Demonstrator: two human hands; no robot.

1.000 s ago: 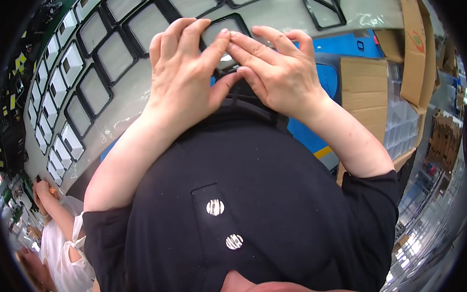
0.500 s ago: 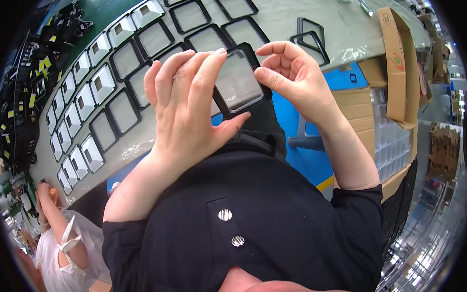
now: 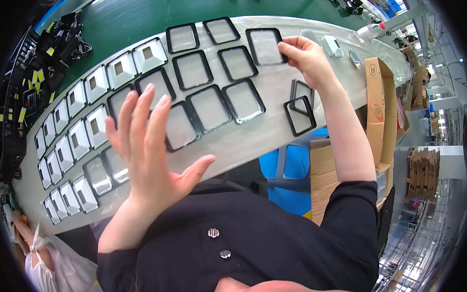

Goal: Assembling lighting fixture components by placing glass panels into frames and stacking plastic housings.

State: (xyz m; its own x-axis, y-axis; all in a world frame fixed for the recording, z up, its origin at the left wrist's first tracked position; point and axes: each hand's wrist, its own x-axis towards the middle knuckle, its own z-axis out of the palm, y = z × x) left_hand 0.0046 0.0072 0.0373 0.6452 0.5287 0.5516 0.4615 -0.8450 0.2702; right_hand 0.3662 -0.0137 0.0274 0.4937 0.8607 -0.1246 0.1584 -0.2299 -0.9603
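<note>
Since the earlier frame, both hands are parting: the right hand (image 3: pixel 305 56) is reaching out with its fingers pinched on the black-framed glass panel (image 3: pixel 265 46) and setting it on the pale workbench (image 3: pixel 273 111) at about 1 o'clock, while the left hand (image 3: pixel 148 144) is hovering spread wide and holding nothing, around 9 o'clock. Rows of framed panels (image 3: pixel 206 108) are lying across the bench, with two empty black frames (image 3: pixel 300 107) just below the right wrist, cardboard boxes (image 3: pixel 379 110) at 3 o'clock and a green floor (image 3: pixel 136 15) beyond.

Framed panel (image 3: pixel 177 128) partly hidden behind the left hand (image 3: pixel 150 149).
</note>
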